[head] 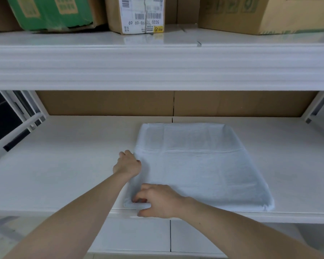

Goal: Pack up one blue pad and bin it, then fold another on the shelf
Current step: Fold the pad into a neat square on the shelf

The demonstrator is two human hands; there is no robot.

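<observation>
Head: pad (204, 165) in both grips.

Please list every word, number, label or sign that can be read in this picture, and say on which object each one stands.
"502D", upside down, on the white label of the middle cardboard box on the upper shelf.
"69-98-69 69" is my best reading of the digits beside it; a tape seam partly hides them.
Barcodes and a small yellow sticker on that label: too small to read.
Green box and right cardboard box: printed patterns only, no legible words.
Blue pad: no text.

Two bare forearms, sleeveless in view, no rings or watch on either grip.
</observation>
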